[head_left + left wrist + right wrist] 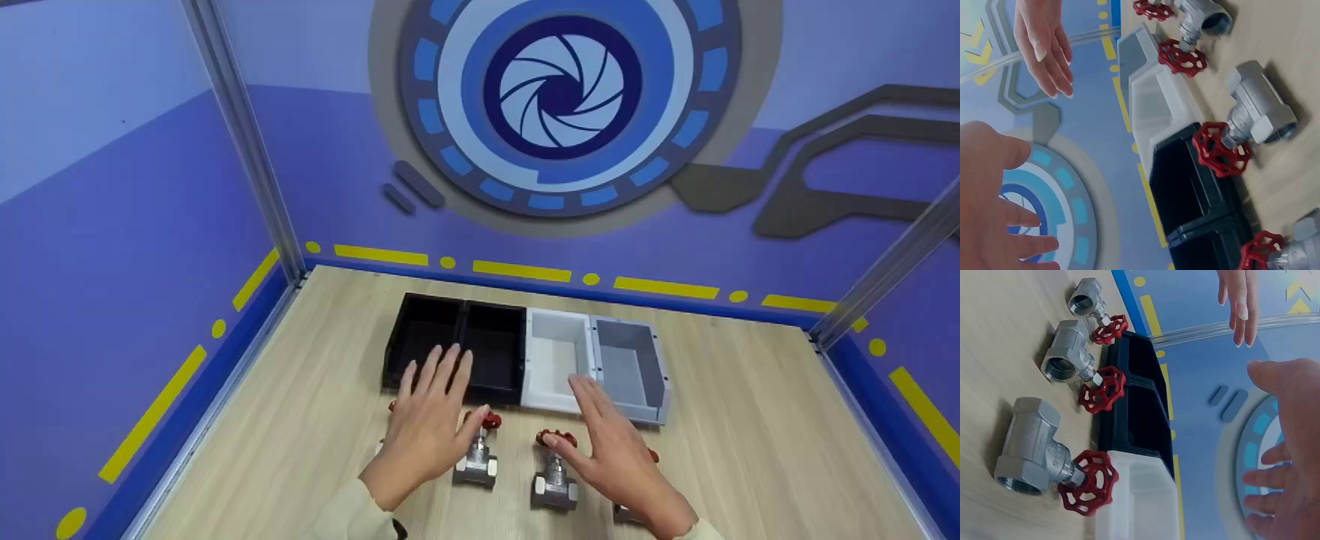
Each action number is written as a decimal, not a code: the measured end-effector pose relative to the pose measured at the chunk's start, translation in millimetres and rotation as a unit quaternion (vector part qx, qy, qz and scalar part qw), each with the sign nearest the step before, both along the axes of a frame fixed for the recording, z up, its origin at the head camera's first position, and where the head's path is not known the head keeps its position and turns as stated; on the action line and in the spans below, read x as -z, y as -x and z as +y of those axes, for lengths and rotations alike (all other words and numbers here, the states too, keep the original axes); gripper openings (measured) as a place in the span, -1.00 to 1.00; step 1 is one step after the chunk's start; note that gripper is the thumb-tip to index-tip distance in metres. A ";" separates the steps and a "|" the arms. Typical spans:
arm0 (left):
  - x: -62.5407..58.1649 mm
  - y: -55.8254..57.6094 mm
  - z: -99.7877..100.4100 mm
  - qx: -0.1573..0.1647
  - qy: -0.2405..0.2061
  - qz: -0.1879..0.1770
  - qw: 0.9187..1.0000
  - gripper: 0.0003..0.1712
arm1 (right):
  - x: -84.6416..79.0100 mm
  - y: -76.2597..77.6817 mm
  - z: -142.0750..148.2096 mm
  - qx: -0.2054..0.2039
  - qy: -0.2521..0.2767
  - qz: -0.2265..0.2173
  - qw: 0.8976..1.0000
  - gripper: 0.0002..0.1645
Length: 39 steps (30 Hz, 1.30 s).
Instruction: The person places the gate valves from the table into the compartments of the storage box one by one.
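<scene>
Closest in, two cream sleeves (349,514) lead out to the hands. The left hand (424,433) and right hand (616,451) are both spread flat, fingers pretty much straight, and have hold of nothing. Below them, on the wood-look tabletop (735,427), there's a row of four metal handwheel valves. The outer-left valve (1085,297) is mostly hidden by the left hand in the head view, the inner-left valve (475,468) and inner-right valve (555,491) stand between the hands, and the outer-right valve (628,514) peeks out under the right hand. From above the thumbs overlap two red handwheels (492,421) — but the wrist views show them apart.

My two cents on handling: come in from the sides and grip the chunky metal body, since a wheel could well turn in your fingers. One valve per hand seems safest.

Beyond the hands are two black bins (496,354), then a white bin (556,361) and grey bin (622,367) — all side by side. Behind that, a printed wall (322,165).
</scene>
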<state>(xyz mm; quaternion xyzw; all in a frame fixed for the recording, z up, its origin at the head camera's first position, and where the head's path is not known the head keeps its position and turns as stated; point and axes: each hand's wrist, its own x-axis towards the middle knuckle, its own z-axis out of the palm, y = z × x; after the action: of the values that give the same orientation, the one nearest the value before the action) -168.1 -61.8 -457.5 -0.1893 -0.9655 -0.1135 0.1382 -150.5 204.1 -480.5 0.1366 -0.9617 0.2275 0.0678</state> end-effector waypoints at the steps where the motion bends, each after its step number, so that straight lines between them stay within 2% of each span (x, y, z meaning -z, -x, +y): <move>1: 1.3 1.8 -1.2 0.002 -0.010 0.013 1.000 -0.22 | 0.3 0.1 -2.2 -0.001 0.010 -0.003 1.000 0.04; 6: 9.8 9.0 -10.2 0.003 -0.052 0.098 0.994 -0.38 | 2.8 3.1 -19.2 -0.028 0.035 -0.001 0.999 -0.05; 9: 14.2 10.5 -15.3 0.002 -0.067 0.120 0.991 -0.42 | 5.5 4.6 -31.1 -0.047 0.035 0.005 0.998 -0.08; 15: 19.0 11.8 -22.5 -0.007 -0.094 0.097 0.991 -0.41 | 11.7 9.7 -53.2 -0.082 0.045 0.031 0.995 -0.11; 20: 19.7 15.4 -22.3 -0.008 -0.112 0.080 0.990 -0.40 | 16.4 11.9 -65.9 -0.097 0.054 0.032 0.993 -0.11; 24: 20.8 18.7 -27.5 -0.012 -0.124 0.082 0.989 -0.43 | 19.6 13.1 -78.1 -0.114 0.065 0.029 0.991 -0.12; 27: 21.9 25.2 -29.2 -0.009 -0.132 0.092 0.987 -0.45 | 20.5 15.3 -82.4 -0.114 0.072 0.028 0.990 -0.12; 32: 26.3 28.3 -37.4 -0.008 -0.146 0.100 0.984 -0.48 | 26.4 12.7 -100.2 -0.115 0.081 0.017 0.990 -0.10; 39: 28.5 35.9 -36.3 -0.004 -0.169 0.094 0.981 -0.49 | 33.6 9.4 -120.4 -0.121 0.063 0.045 0.990 -0.11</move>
<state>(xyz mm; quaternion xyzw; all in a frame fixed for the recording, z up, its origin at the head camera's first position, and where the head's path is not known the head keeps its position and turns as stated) -204.0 -98.1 -486.0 -0.1695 -0.9157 -0.2567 0.2584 -159.9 83.7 -514.1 0.2572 -0.9180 0.2877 0.0912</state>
